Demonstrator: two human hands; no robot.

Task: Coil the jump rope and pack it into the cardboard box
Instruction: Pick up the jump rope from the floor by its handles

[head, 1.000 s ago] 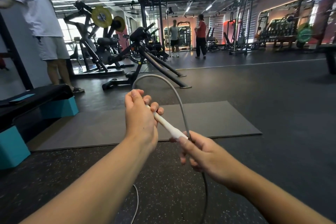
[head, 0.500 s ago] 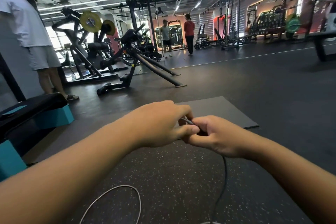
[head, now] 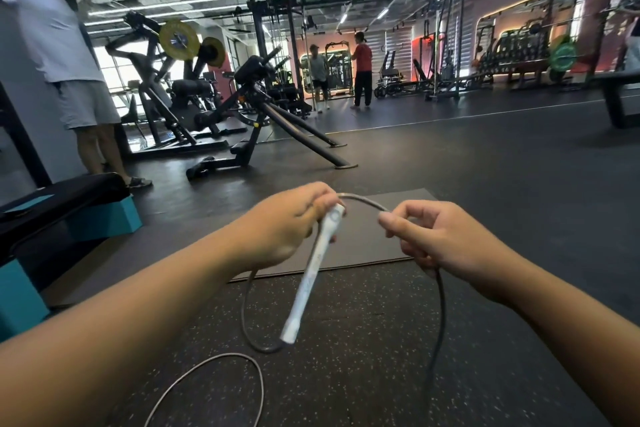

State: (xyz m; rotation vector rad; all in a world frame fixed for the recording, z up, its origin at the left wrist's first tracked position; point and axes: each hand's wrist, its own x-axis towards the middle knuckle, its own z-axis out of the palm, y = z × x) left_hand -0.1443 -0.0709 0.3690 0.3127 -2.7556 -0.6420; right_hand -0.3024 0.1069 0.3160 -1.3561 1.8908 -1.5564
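Left hand (head: 287, 218) raised at mid-frame on an outstretched forearm, back of the hand toward the camera, fingers curled round the top end of the white plastic jump-rope handle (head: 313, 274). Right hand (head: 440, 236) level with it and near it on the right, thumb and forefinger pinching the grey jump-rope cord (head: 367, 200), other fingers curled loosely below.

Handle hanging from the left hand, long axis running steeply down and slightly left, upper end at the fingers, lower end pointing at the dark speckled rubber floor (head: 346, 374). Cord arching in a short bow from the top of the handle across to the right hand, then dropping past that hand in a long curve toward the floor. Another stretch leaving the lower end of the handle, curling left and up in a loop behind the left wrist. Further loop of cord lying on the floor below the left forearm.

Flat dark grey exercise mat (head: 363, 253) on the floor just beyond both hands. Black padded bench on teal blocks (head: 69, 198) at the left edge. Cardboard box nowhere in view.
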